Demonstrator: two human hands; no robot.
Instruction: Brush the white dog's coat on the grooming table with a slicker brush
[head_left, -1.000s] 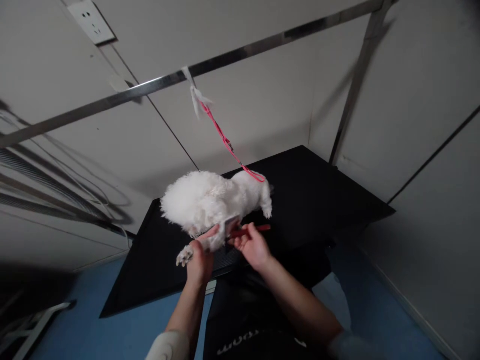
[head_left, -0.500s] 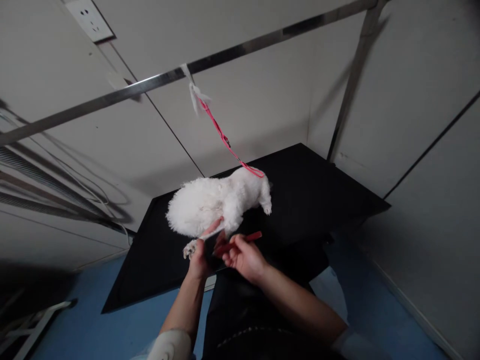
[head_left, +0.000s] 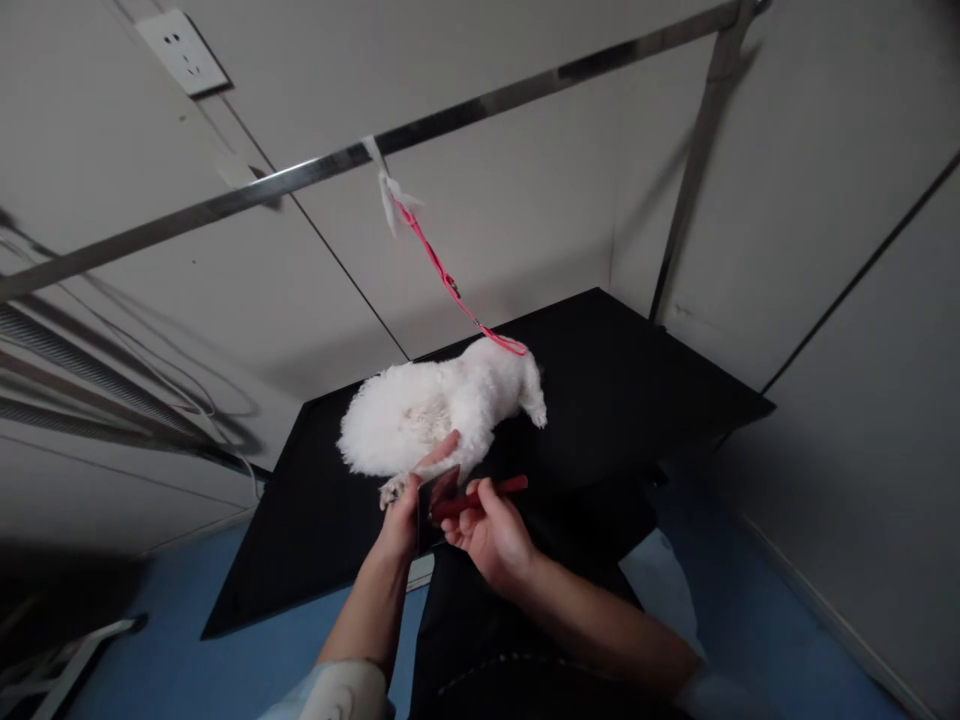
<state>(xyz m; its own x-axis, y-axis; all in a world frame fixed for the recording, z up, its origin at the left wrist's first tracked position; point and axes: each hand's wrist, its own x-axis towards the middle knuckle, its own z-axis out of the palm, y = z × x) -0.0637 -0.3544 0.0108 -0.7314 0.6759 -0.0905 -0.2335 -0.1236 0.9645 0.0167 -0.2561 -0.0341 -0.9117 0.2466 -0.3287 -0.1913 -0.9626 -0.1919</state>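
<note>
A curly white dog [head_left: 405, 400] lies on its side on a black grooming table [head_left: 600, 400]. A pink leash [head_left: 450, 285] runs from its neck up to a metal bar. My left hand [head_left: 405, 515] is closed around one of the dog's legs, with the thumb near the paw [head_left: 391, 492] and fingers stretched along the far side. In my right hand [head_left: 491, 540] is a red slicker brush [head_left: 514, 485], gripped by its handle. Its flat head is beside my left hand, close to the leg. Whether the bristles touch the fur I cannot tell.
The metal bar [head_left: 465, 115] crosses above the table, with a white cloth strip [head_left: 391, 195] tied on it. Hoses [head_left: 90, 370] and a cable hang at the left wall. A power socket [head_left: 184, 52] is at upper left. Blue floor [head_left: 172, 620] shows below.
Both hands and the brush have shifted slightly; the dog's paw and leg appear a little further right. My grip on the leg and on the brush stays the same.
</note>
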